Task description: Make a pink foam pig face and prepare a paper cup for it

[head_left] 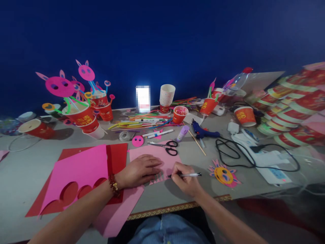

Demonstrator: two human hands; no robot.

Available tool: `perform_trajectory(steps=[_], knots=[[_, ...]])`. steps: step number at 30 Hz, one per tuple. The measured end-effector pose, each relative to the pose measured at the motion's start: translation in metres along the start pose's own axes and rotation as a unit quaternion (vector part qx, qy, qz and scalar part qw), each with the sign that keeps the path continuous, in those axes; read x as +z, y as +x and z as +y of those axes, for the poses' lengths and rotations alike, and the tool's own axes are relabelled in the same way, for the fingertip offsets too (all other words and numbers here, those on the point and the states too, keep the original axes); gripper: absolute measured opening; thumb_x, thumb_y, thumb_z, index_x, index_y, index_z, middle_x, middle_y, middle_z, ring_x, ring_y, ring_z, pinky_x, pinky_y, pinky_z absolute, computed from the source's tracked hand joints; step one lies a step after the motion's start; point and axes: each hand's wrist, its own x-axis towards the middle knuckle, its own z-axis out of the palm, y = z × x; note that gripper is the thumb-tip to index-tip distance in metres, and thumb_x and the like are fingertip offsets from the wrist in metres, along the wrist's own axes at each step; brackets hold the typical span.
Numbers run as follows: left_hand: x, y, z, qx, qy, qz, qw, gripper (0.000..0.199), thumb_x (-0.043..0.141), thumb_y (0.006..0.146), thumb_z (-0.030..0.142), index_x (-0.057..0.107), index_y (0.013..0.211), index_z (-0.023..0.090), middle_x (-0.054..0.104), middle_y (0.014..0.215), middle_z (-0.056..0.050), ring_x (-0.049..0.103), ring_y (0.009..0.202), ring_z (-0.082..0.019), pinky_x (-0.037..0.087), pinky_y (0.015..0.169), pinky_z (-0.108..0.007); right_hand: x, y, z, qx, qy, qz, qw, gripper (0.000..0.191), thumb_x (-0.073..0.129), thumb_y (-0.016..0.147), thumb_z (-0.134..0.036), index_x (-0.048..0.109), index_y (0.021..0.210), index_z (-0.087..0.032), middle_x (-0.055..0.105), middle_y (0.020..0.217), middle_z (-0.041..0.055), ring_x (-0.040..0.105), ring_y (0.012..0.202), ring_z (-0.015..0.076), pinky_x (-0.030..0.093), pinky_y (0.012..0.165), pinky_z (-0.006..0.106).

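Note:
My right hand [184, 176] is closed around a pen [191, 175], its tip down at the lower edge of a light pink paper sheet [144, 151]. Flat on the same sheet lies my left hand [141, 169], fingers stretched out and holding nothing. Small drawn marks show on the paper between both hands. Black-handled scissors [167, 145] rest across the top of the sheet. Under my left forearm are a bright pink sheet [81, 166] with rounded cut-outs and a red sheet [119, 152]. To the right of the pen lies a pink and yellow paper cut-out [224, 174].
Pink paper figures stand in red cups [80, 115] at the left. A purple glue stick [182, 133], blue glue gun [203, 130] and coiled black cable [241, 166] lie at right. Stacked cups [294, 101] fill the far right. Markers [159, 134] and pipe cleaners [137, 123] lie behind.

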Motion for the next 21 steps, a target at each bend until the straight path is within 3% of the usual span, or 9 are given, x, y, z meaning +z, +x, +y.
perform_trajectory(steps=[21], knots=[[0.0008,-0.0005,0.0,-0.006,-0.004,-0.007,1.0,0.034,0.049,0.098,0.03,0.056,0.131,0.025,0.055,0.142,-0.008,0.049,0.131,-0.023,0.036,0.111,-0.044,-0.0007,0.0,-0.0006,0.016,0.064,0.001,0.998,0.021,0.047,0.073,-0.015,0.038,0.056,-0.022,0.035,0.051,-0.0066,0.034,0.047,0.0104,0.024,0.047,0.024]])
